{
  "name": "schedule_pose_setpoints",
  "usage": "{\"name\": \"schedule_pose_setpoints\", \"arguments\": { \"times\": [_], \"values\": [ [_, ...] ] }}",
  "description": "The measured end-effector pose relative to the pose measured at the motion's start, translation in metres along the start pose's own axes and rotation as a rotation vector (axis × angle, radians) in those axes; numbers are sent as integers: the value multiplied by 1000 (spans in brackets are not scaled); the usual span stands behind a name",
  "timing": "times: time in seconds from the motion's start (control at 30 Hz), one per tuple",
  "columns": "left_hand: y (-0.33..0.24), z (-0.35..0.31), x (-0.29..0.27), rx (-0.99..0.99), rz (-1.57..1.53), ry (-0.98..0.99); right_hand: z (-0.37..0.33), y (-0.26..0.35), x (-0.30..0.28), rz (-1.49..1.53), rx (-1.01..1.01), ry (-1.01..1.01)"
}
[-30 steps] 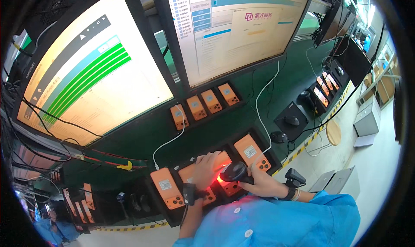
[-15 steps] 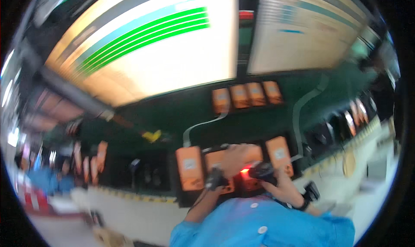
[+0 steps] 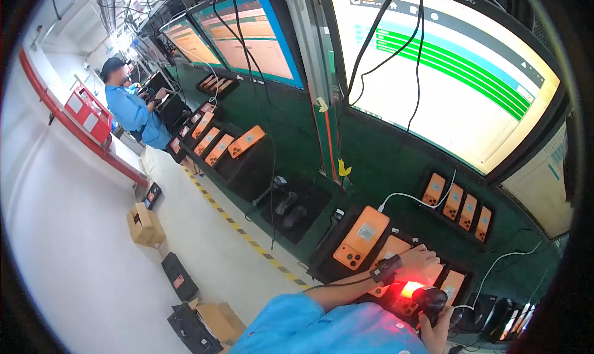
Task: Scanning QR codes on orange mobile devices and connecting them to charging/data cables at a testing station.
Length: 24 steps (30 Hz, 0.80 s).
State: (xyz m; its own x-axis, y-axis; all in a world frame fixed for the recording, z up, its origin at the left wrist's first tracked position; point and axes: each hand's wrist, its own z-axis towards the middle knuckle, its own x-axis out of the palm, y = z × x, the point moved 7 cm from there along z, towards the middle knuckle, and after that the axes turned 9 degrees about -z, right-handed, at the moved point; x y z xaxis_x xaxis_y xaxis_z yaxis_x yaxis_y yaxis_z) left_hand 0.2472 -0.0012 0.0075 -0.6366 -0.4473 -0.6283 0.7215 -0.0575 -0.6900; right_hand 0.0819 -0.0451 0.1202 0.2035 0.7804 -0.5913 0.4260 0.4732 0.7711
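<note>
My right hand [image 3: 437, 330] is wrapped round a black handheld barcode scanner [image 3: 431, 299], which glows bright red at its front. Below that glow is an orange phone [image 3: 404, 306], partly covered by the scanner. Stretched over the middle of the row, my left hand [image 3: 418, 261] has its fingers out, touching or just above the phones; contact is hard to tell. It wears a black wristband with a cord. A labelled orange phone [image 3: 364, 236] lies back up to the left, and another orange phone [image 3: 455, 283] to the right. The phones rest in a black tray [image 3: 322, 261].
A tray of several orange phones [image 3: 453, 200] sits below a large lit monitor [image 3: 433, 75]. White cables [image 3: 411, 195] cross the green bench. Leftward are more phones [image 3: 246, 141], a person in blue [image 3: 133, 109], a striped floor line [image 3: 238, 230] and cardboard boxes [image 3: 146, 225].
My view has swung left, bringing in the aisle, the person and floor boxes. The scanner stays in my right hand, still lit red. My left hand remains over the phones.
</note>
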Motion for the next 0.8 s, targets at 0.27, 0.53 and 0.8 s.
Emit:
{"name": "schedule_pose_setpoints", "arguments": {
  "times": [0.27,0.53,0.8],
  "values": [
    [-5,2,-13,-29,-149,38,-3,-31,2,-75,35,-64],
    [-1,4,-10,-71,-9,11,-6,-25,8,-140,-69,-135],
    [-6,8,-14,-156,-17,15,-7,-35,7,-119,34,-153]
  ]
}}
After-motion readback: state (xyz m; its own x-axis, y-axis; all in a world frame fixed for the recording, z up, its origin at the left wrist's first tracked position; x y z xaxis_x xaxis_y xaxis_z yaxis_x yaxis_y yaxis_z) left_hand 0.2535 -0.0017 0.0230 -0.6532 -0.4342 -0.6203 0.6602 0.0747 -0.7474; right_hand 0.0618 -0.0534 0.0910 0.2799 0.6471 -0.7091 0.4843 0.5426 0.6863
